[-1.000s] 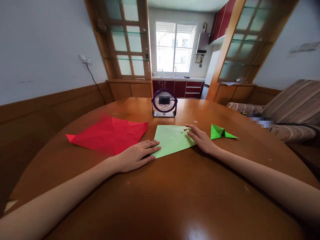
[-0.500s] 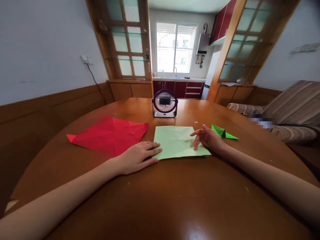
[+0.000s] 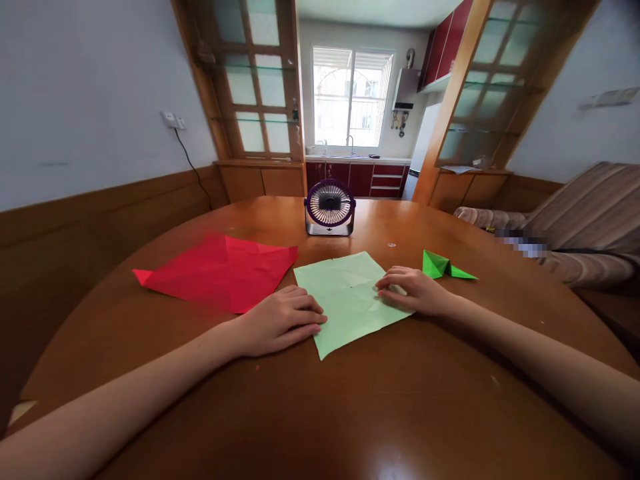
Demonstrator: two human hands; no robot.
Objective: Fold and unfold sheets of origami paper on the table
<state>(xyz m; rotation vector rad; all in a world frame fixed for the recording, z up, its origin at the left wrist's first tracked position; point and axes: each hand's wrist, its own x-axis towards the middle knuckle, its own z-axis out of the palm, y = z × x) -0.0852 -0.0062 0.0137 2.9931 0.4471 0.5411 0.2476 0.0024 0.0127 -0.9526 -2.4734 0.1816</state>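
Note:
A pale green sheet of paper (image 3: pixel 345 293) with crease lines lies unfolded on the table, turned at an angle with one corner toward me. My left hand (image 3: pixel 283 319) rests at its left edge, fingers stretched out and fingertips touching the paper. Over the right part of the sheet, my right hand (image 3: pixel 413 291) lies with bent fingers, the tips on or just above the surface; it grips nothing that I can see. A creased red sheet of paper (image 3: pixel 220 272) lies to the left. Beyond my right hand sits a folded bright green paper piece (image 3: pixel 443 265).
The round wooden table (image 3: pixel 320 413) fills the foreground. A small purple desk fan (image 3: pixel 330 207) stands at its far side. A striped sofa (image 3: pixel 590 213) is at the right, and a cable (image 3: pixel 193 163) hangs from the wall socket at the left.
The pale green sheet has turned on the table, bringing its near left corner toward me. My right hand has come down onto its right part; my left hand stays at the left edge.

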